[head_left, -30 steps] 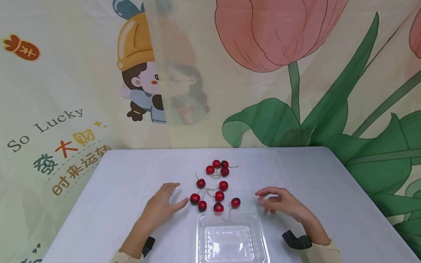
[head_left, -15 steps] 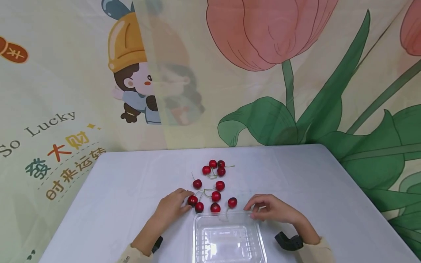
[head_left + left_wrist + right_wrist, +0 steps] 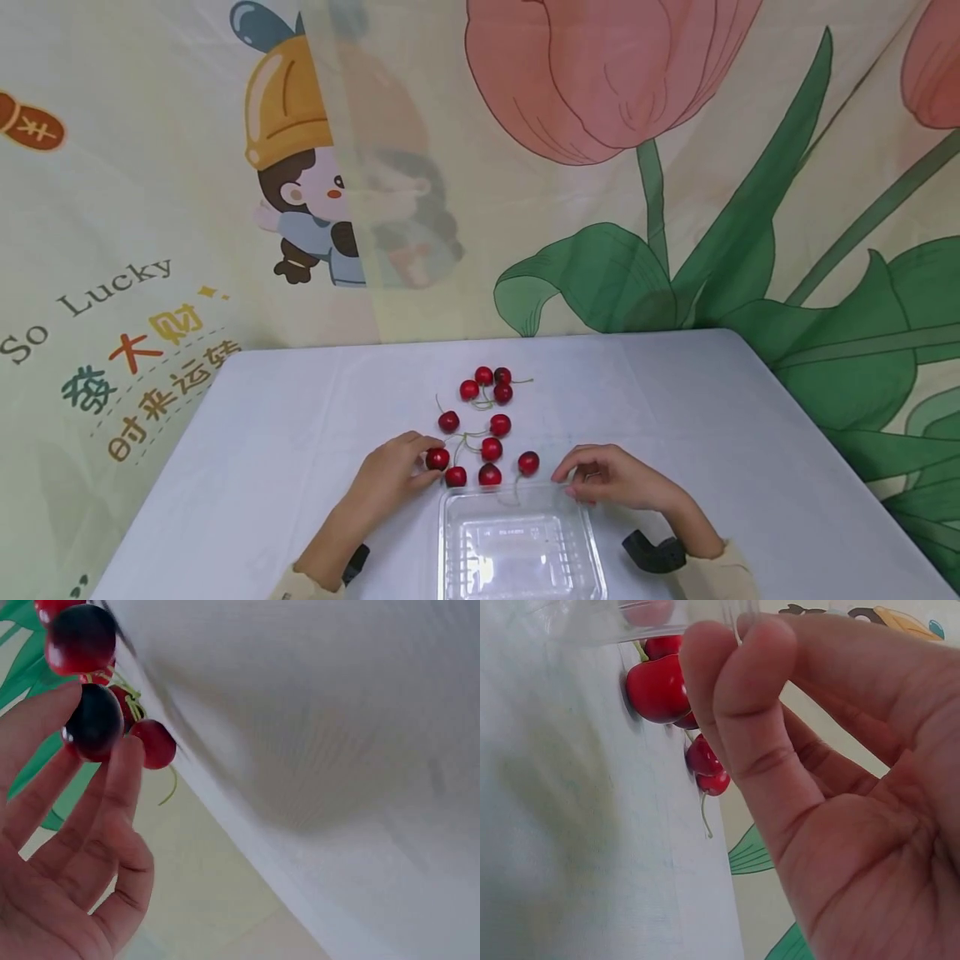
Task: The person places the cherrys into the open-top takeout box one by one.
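In the head view, my left hand [image 3: 393, 471] pinches a dark red cherry [image 3: 437, 458] at the left of a loose group. The left wrist view shows that cherry [image 3: 96, 724] between thumb and fingertips, other cherries close behind. My right hand [image 3: 622, 477] is at the far right corner of a clear plastic box [image 3: 596, 550], fingers bent, and seems to pinch its rim. In the right wrist view, the box's edge [image 3: 660, 630] meets the fingertips of the right hand [image 3: 840, 795]. More cherries [image 3: 491, 448] with green stems lie just beyond the box.
A white-covered table [image 3: 660, 400] carries everything. Several cherries [image 3: 483, 377] form a further cluster towards its back. A printed cloth [image 3: 420, 317] with tulips and a cartoon figure hangs behind the table. Each wrist wears a black band [image 3: 654, 552].
My left hand has moved right from beside the cherries and taken hold of one. My right hand has come left and down to the box's corner. The head view has shifted slightly.
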Tool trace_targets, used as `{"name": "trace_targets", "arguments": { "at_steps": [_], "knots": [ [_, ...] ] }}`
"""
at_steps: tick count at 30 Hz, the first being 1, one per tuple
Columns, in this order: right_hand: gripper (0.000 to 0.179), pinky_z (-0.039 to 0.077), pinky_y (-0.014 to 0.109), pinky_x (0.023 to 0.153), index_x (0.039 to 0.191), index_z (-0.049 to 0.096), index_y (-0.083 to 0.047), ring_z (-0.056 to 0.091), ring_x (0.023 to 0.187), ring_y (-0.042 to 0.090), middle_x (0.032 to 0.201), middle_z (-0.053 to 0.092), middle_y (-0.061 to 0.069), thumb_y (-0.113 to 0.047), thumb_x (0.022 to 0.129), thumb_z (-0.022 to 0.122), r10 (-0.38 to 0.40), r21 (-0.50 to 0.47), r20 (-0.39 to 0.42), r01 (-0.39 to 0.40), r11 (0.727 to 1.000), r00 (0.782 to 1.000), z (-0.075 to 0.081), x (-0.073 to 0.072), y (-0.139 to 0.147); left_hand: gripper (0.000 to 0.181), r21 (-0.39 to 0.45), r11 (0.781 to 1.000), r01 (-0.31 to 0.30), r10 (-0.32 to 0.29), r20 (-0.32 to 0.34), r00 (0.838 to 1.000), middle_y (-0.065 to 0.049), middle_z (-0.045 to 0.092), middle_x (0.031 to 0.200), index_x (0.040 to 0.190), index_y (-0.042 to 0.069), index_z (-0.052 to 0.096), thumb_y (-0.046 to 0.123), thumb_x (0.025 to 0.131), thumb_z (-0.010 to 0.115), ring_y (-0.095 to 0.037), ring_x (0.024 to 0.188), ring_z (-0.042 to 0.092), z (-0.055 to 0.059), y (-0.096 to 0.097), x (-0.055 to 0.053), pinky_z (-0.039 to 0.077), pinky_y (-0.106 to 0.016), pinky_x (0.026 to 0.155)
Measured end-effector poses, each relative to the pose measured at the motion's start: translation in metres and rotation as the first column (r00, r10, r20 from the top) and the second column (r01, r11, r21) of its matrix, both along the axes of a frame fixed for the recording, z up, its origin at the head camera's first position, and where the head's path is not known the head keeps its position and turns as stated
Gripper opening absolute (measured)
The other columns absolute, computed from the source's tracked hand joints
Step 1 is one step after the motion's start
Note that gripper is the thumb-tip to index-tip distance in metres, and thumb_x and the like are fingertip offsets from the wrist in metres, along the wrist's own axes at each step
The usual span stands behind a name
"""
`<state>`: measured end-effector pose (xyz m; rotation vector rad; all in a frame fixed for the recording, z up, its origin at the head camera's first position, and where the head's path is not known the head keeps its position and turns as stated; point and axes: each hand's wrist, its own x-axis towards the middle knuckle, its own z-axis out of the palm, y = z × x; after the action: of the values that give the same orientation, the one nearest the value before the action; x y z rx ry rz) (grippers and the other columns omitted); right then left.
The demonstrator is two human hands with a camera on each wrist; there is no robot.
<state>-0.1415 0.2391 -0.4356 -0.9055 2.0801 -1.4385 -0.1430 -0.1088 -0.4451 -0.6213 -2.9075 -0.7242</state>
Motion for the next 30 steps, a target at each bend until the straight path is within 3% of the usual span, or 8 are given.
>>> {"name": "trace_targets", "arguments": {
  "at_steps": [8,15,18,23,30],
  "knots": [
    [0.022,0.053,0.022,0.061,0.113,0.064,0.005,0.058,0.065,0.012,0.102,0.062,0.028,-0.003,0.092,0.064,0.001,0.010,-0.015,0.000,1.000,1.000,-0.001,-0.002,0.001,0.034,0.057,0.998,-0.026,0.030,-0.073,0.997,0.000,0.068,0.098,0.106,0.012,0.072,0.015,0.075,0.084,-0.011,0.073,0.061,0.015,-0.001,0.011,0.049,-0.019,0.060],
    [0.022,0.053,0.022,0.062,0.113,0.064,0.005,0.057,0.064,0.014,0.103,0.062,0.028,-0.003,0.092,0.064,0.000,0.014,-0.010,0.000,1.000,1.000,0.000,-0.001,0.000,0.035,0.081,0.996,0.023,-0.011,-0.150,0.989,0.001,0.068,0.097,0.107,0.014,0.072,0.018,0.074,0.085,-0.011,0.074,0.062,0.032,0.004,0.023,0.051,-0.017,0.063],
    [0.022,0.053,0.022,0.063,0.113,0.064,0.005,0.058,0.064,0.015,0.103,0.062,0.029,-0.003,0.092,0.064,0.003,0.012,-0.006,-0.003,1.000,1.000,-0.001,-0.001,0.000,0.036,0.091,0.993,0.073,-0.049,-0.241,0.969,0.001,0.069,0.096,0.106,0.013,0.072,0.018,0.073,0.087,-0.010,0.073,0.062,0.037,0.007,0.027,0.052,-0.019,0.064],
    [0.023,0.054,0.022,0.062,0.113,0.063,0.006,0.058,0.063,0.019,0.099,0.062,0.028,-0.003,0.092,0.064,0.015,0.003,-0.017,-0.015,1.000,1.000,-0.003,-0.001,0.001,0.037,0.101,0.983,0.153,-0.104,-0.383,0.918,0.003,0.070,0.096,0.104,0.015,0.073,0.020,0.070,0.088,-0.008,0.081,0.066,0.045,0.014,0.032,0.056,-0.028,0.072],
    [0.023,0.054,0.023,0.062,0.113,0.064,0.004,0.059,0.063,0.020,0.095,0.064,0.023,-0.004,0.092,0.065,0.015,0.020,-0.033,-0.014,1.000,0.999,-0.001,-0.003,0.001,0.040,0.144,0.951,0.274,-0.187,-0.438,0.879,0.003,0.069,0.096,0.104,0.015,0.072,0.016,0.068,0.089,-0.009,0.084,0.066,0.051,0.031,0.041,0.057,-0.026,0.075]
  ]
}}
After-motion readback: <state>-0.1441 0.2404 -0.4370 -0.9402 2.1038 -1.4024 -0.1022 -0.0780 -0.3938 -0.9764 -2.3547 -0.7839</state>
